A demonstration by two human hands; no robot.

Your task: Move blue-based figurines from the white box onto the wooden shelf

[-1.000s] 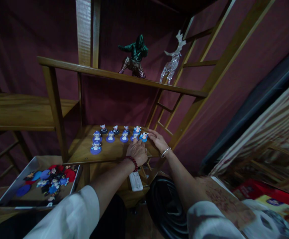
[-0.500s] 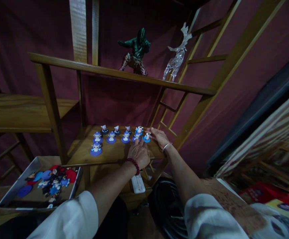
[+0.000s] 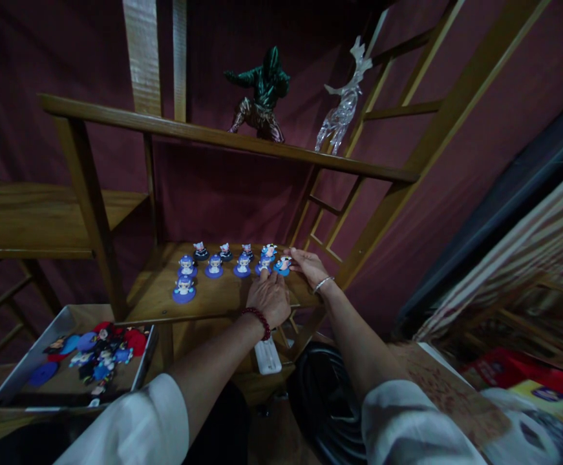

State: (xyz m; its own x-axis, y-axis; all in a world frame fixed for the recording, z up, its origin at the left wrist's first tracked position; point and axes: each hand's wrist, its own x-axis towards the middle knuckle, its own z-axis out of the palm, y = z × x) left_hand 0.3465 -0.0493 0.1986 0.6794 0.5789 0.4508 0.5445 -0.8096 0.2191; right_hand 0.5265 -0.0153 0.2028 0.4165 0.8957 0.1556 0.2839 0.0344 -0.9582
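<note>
Small figurines stand in rows on a wooden shelf (image 3: 213,300). My left hand (image 3: 267,300), with a dark red bead bracelet, reaches forward palm down. Its stretched fingertips touch the front of a purple-based figurine (image 3: 263,264) and come close to a blue-based figurine (image 3: 282,264). From the right, my right hand (image 3: 311,266), wearing a silver bracelet, has its thumb and fingers at the blue-based figurine's side and seems to grip it. Another blue figurine (image 3: 269,251) stands just behind. More purple-based figurines (image 3: 214,265) and black-based ones (image 3: 225,250) stand to the left.
At lower left, an open box (image 3: 145,361) holds a jumble of figurines and discs. A dark green hooded statue (image 3: 264,93) and a clear deer statue (image 3: 342,110) stand on the upper shelf. Below my hands are a white device (image 3: 267,356) and black coiled tubing (image 3: 327,387).
The view has shifted slightly. Both hands stay at the same figurines, and the blue-based one appears turned or tilted a little between them. The other figurines keep their places.
</note>
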